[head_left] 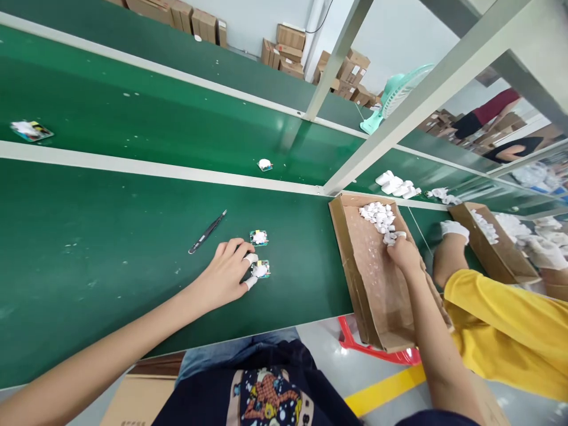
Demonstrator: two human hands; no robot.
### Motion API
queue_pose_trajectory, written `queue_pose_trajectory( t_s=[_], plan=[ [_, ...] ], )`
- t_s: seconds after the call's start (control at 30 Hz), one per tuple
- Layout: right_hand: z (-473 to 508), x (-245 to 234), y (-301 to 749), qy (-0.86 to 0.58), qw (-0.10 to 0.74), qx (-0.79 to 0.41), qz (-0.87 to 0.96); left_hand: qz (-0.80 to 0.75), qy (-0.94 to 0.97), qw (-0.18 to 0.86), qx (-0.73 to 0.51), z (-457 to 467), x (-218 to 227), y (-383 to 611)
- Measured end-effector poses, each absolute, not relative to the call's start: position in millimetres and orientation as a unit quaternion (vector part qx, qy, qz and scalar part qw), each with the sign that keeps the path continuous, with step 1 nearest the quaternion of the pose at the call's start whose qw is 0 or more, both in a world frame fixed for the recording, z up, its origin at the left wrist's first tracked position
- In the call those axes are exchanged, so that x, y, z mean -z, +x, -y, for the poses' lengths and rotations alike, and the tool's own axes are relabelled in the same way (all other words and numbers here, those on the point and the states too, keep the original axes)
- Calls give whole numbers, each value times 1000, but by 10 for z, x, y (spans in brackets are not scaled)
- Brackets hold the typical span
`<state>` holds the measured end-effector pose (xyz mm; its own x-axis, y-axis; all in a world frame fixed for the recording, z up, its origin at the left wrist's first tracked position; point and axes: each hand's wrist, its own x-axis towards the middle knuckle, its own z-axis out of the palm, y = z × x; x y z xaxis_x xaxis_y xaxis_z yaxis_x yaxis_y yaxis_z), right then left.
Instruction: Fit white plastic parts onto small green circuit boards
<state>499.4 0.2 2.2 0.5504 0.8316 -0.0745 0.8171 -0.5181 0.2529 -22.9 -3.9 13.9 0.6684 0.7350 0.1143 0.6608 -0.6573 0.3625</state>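
On the green bench, my left hand (231,269) has its thumb and index finger, both in white finger covers, gripping a small circuit board (261,270) with a white patch on top. Just beyond that board lies a second circuit board (258,238), also topped in white. Black tweezers (207,232) rest to the left of the hand. My right hand (403,251) reaches into a shallow cardboard box (368,284), its covered fingers closed at the edge of a pile of small white pieces (378,215). Whatever sits between those fingertips is hidden.
A metal post (426,94) rises behind the box. Past the bench rail lie a small board (265,165), another board (32,130) and white rolls (394,183). A co-worker in a yellow sleeve (501,319) works close on the right beside another cardboard box (492,248).
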Motion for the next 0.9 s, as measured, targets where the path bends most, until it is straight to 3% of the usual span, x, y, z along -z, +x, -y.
queue_pose_trajectory(
  t_s=[0.33,0.8,0.9],
  plan=[
    [71,-47,4999,896,47,-17,-440,-368,906,167,-125,82,-75,-211],
    [40,-130,4877,937,30,-39,-345,-370,909,149,-117,119,-29,-164],
    [45,-157,4955,935,-78,11,-346,-369,910,145,-122,125,-5,-157]
  ],
)
